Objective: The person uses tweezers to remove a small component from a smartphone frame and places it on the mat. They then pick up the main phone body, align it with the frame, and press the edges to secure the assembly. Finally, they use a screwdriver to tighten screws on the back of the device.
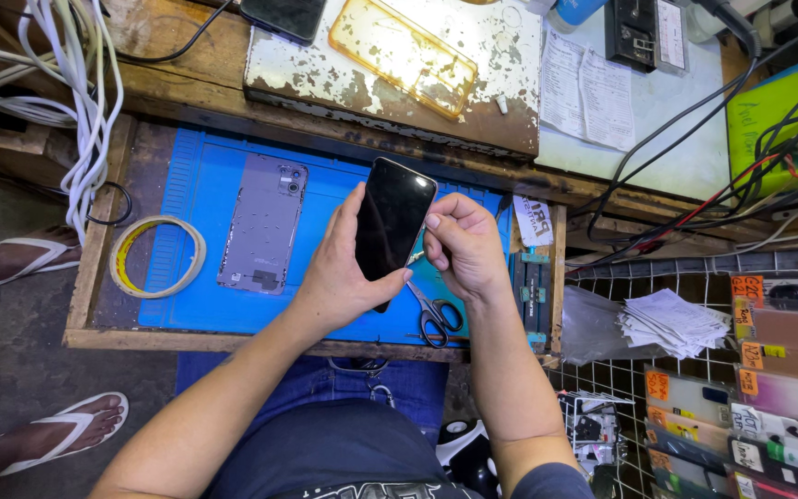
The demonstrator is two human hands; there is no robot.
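Nearest, the person's two forearms rise from the lap over the near wooden edge of the worktop (233, 342). The left hand (339, 273) grips a black phone (392, 222) from the left side, fingers wrapped round its long edge, screen facing up and tilted, held above the blue mat (205, 185). The right hand (462, 245) is curled closed at the phone's right edge, fingertips pinched against it near its lower half; whether they hold some small tool I cannot tell. Just below that hand, a pair of scissors (434, 314) lies on the mat close to the near edge. To the left, well apart from the hands, a grey phone back cover (263, 222) lies flat on the mat with bare blue around it, and a roll of tape (157, 256) sits further left near the worktop's left rim. Farther off, an orange transparent case (404, 55) rests on a chipped white board (473, 102).
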